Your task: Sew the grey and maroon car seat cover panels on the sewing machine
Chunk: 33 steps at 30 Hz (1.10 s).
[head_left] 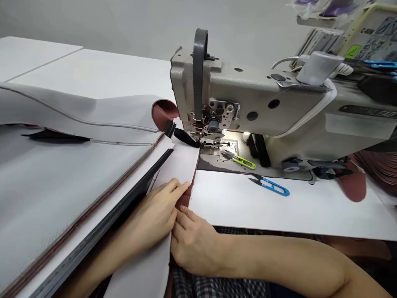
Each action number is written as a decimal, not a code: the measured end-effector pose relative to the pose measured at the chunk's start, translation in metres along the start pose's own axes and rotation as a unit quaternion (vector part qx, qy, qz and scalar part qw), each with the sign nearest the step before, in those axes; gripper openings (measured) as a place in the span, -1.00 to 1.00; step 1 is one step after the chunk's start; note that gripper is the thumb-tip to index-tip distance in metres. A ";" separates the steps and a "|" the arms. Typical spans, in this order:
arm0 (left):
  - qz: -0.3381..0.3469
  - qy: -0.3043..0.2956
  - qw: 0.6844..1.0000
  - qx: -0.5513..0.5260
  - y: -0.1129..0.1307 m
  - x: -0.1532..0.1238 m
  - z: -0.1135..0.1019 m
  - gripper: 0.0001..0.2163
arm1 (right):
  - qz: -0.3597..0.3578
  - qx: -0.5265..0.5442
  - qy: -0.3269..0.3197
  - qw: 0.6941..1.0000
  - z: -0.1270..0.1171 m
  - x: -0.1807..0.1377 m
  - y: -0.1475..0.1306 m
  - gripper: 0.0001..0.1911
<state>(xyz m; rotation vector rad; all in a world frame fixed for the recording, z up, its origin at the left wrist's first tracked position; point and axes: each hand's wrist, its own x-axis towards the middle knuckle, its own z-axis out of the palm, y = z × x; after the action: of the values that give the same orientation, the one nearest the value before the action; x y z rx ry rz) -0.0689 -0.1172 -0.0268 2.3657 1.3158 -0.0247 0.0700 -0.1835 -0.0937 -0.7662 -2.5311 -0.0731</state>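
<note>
layered fabric panel [178, 171], long edge running toward 12 o'clock to the presser foot [197, 134]; left hand [151, 211] open on top and nearer, right hand [194, 244] closed on the edge.

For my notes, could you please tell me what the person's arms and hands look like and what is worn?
The left hand and right hand are bare, with no gloves, rings or watch in view, and the right forearm shows no sleeve. Dark checked cloth shows below them, probably the person's clothing.
</note>
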 end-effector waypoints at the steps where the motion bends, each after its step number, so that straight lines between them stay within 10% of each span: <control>1: 0.002 0.005 1.000 -0.011 0.000 0.002 0.002 -0.53 | -0.004 0.008 -0.017 1.000 0.000 0.001 0.002 -0.66; 9: -0.001 0.007 1.000 0.013 0.004 0.029 -0.010 -0.64 | -0.013 0.035 -0.085 0.996 -0.004 0.011 0.038 -0.76; 33: 0.023 -0.036 0.999 0.000 -0.030 0.110 -0.042 -0.72 | -0.059 -0.021 0.018 0.998 -0.002 0.024 0.142 -0.76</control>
<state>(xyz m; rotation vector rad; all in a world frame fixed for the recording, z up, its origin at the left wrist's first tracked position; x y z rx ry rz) -0.0410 0.0007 -0.0237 2.3708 1.2281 -0.0965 0.1290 -0.0522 -0.0935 -0.6253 -2.5462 -0.1786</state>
